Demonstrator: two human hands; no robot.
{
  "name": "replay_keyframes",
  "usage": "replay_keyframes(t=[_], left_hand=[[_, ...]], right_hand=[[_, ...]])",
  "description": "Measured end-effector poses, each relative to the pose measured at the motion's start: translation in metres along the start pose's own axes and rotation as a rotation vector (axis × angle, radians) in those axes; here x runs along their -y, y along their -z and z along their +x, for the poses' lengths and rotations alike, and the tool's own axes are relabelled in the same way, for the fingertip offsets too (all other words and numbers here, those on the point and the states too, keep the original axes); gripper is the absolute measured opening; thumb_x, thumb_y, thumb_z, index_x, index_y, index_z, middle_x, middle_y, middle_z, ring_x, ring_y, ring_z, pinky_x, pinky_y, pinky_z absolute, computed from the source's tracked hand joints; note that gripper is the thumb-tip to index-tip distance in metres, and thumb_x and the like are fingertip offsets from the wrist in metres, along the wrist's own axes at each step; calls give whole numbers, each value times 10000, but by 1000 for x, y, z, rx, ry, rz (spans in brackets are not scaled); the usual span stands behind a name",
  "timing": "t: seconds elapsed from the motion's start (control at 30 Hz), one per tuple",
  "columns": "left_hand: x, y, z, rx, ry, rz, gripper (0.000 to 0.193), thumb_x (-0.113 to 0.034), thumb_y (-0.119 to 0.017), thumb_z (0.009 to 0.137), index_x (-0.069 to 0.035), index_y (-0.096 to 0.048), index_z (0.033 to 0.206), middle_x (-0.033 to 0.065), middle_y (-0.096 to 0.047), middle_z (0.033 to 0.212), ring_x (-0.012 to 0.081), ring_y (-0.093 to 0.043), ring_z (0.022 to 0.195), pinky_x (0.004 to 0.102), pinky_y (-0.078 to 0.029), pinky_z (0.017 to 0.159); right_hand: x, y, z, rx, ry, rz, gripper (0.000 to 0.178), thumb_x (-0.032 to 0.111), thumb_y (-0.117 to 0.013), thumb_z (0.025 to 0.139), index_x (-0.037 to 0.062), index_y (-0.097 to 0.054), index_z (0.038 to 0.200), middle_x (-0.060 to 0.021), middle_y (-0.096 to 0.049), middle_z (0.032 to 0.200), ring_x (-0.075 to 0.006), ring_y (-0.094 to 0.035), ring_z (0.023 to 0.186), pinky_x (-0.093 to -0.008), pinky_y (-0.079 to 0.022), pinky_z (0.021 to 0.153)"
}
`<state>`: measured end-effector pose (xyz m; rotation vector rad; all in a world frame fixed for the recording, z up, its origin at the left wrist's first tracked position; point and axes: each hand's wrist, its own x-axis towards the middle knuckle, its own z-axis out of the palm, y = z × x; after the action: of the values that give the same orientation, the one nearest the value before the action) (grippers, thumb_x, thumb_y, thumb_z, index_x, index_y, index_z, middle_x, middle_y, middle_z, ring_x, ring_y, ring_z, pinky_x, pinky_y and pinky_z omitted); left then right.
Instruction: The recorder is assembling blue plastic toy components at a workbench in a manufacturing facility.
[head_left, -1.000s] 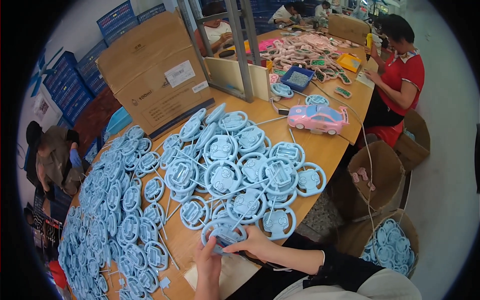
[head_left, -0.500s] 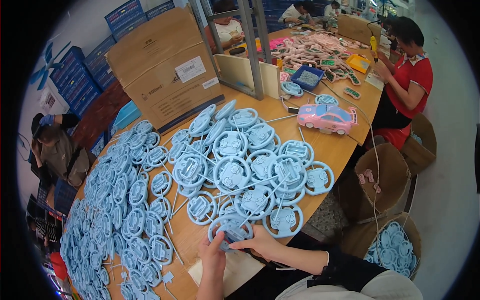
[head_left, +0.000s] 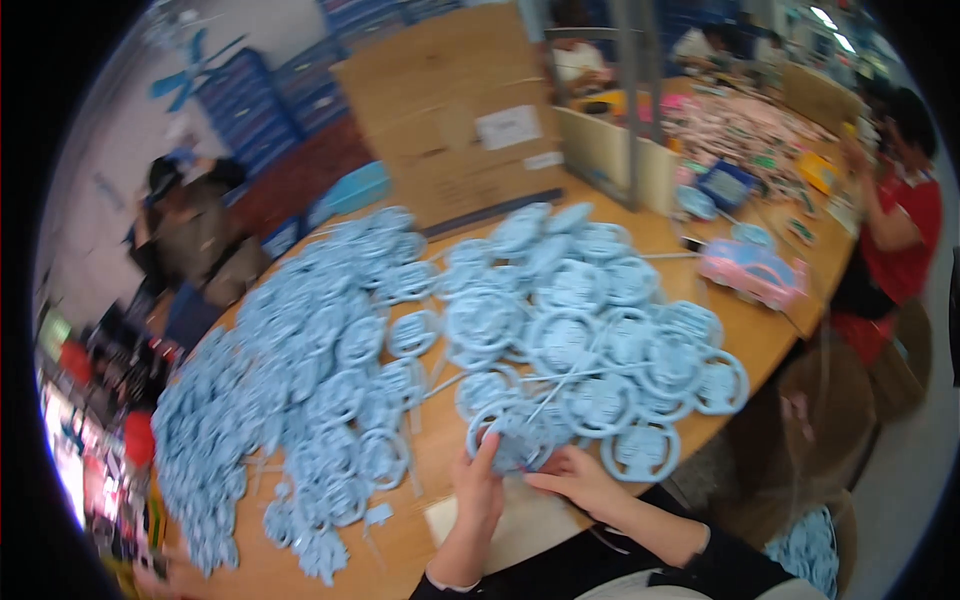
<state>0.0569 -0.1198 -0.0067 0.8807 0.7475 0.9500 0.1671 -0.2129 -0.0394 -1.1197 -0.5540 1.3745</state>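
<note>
Both hands, left hand (head_left: 480, 485) and right hand (head_left: 572, 478), close their fingers on one blue wheel-shaped part (head_left: 515, 440) at the bench (head_left: 760, 345) edge. Heaps of like blue parts (head_left: 320, 370) crowd around it; a pink toy car (head_left: 752, 272) sits well apart.

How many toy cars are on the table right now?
1: a pink-and-blue plastic toy car sits on the wooden table, right of the heap of light-blue plastic steering-wheel parts. The cluttered far bench is too blurred; more may be hidden there.
</note>
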Motion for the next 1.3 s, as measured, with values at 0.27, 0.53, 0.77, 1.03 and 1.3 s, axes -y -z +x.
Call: replay_keyframes(t=[0.27,0.53,0.77,1.03,1.3], left_hand=[[-141,91,129,-300,-584,-180,328,-233,-533,854,-22,-481,1100,64,-557,1026,163,-524,964,302,-403,833],[-141,97,190,-340,-620,1084,366,-245,-624,750,1,-572,1017,147,-573,1011,241,-531,964,327,-400,835],[-25,-3,184,45,-573,1206,570,-372,-662,718,53,-519,1070,187,-555,1000,254,-563,859,317,-471,662],[-40,-3,188,10,-527,1284,559,-375,-762,577,46,-549,876,105,-530,792,184,-521,700,310,-441,601],[-57,43,69,110,276,325,387,-156,-672,710,-32,-504,1035,70,-583,838,191,-602,671,301,-499,663]], right_hand=[[31,8,-40,21,-81,-98,141,156,-565,824,29,-542,766,2,-504,578,-39,-396,439,-174,-259,381],[51,19,-54,-133,-95,9,142,153,-549,832,22,-551,777,-3,-497,568,-47,-400,433,-177,-247,376],[68,51,-63,-174,6,59,143,148,-557,831,9,-561,798,-6,-506,577,-39,-408,447,-172,-266,386],[65,61,-63,-258,-8,131,122,139,-557,827,23,-555,787,-7,-504,571,-38,-401,443,-175,-252,378],[61,41,-69,-255,-22,-32,106,204,-560,826,99,-556,834,37,-482,608,-25,-359,452,-159,-208,384]])
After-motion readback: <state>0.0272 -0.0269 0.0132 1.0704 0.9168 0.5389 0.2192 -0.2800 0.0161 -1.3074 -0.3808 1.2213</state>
